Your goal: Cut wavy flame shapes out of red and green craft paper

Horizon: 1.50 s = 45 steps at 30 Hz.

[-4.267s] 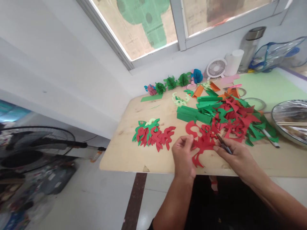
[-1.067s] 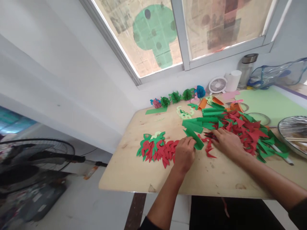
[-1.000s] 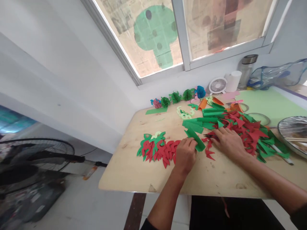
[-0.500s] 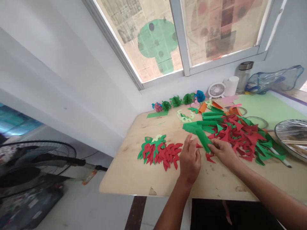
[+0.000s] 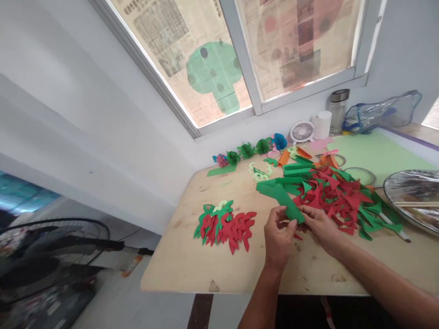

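A folded strip of green paper is pinched between my two hands above the wooden table. My left hand grips its lower left edge, thumb on top. On the strip's right end, the fingers of my right hand are closed. Just behind lie more green paper strips. A heap of red paper scraps, mixed with green ones, spreads beyond my right hand. To the left of my left hand lies a group of red cut-out paper shapes, with green cut-outs beside them.
Paper pompoms line the wall. At the back stand a small white fan, a white cylinder and a glass bottle. A foil-covered plate with chopsticks sits at the right. A larger fan stands left of the table.
My left hand has moved right and closed on the green paper strip, which my right hand was holding alone. The camera view has shifted slightly.
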{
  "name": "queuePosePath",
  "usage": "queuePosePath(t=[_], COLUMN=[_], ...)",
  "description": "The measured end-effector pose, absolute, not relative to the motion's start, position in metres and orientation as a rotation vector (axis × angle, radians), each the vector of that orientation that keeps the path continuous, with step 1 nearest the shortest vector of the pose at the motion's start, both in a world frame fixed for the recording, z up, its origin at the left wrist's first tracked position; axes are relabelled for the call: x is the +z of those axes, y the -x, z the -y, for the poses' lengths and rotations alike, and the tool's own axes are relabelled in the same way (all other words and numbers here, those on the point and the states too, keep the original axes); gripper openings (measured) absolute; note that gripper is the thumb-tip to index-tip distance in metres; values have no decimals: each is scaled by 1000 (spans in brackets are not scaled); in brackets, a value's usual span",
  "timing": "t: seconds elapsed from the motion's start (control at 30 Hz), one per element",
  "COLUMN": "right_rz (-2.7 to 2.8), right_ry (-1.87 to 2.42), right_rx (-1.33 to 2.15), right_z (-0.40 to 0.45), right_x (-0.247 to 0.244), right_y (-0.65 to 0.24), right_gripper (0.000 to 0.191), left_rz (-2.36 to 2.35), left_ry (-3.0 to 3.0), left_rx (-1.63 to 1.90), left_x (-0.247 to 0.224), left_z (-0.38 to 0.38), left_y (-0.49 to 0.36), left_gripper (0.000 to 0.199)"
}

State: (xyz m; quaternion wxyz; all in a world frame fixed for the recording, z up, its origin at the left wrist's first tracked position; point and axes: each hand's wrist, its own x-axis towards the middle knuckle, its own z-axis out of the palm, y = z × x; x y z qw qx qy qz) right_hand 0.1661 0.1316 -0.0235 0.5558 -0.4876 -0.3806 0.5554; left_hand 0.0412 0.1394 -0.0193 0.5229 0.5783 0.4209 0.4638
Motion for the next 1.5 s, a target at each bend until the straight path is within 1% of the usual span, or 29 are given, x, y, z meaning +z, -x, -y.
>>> queuePosePath(t=[0.07, 0.23, 0.4, 0.57, 0.77, 0.97, 1.27, 1.5], right_rz=[877, 882, 931, 945, 1030, 1108, 1074, 1069], right_ry=[1138, 1124, 1158, 1208, 1227, 1250, 1281, 1271], right_rx=[1324, 1330, 1279, 1204, 1169, 1144, 1110, 1102], right_z=[-133, -137, -140, -142, -141, -139, -144, -145], right_x=[-28, -40, -48, -50, -46, -39, -46, -44], right_y=[-168, -171, -176, -179, -177, -176, -177, -177], right_gripper=[39, 37, 33, 31, 25, 20, 27, 30], left_rz=[-1014, -996, -1119, -1165, -1153, -1034, -984, -937], left_ry=[-1370, -1316, -1232, -1215, -921, -681, -933, -1207], left_rx=[1137, 1189, 1312, 1333, 1390, 1293, 1191, 1189], left_x=[-21, -24, -30, -36, -39, -39, -50, -47], left_z=[-141, -146, -154, -157, -161, -162, -170, -170], left_y=[-44, -51, -53, -52, -55, -53, -44, -45], left_gripper=[29, 36, 25, 22, 25, 30, 24, 34])
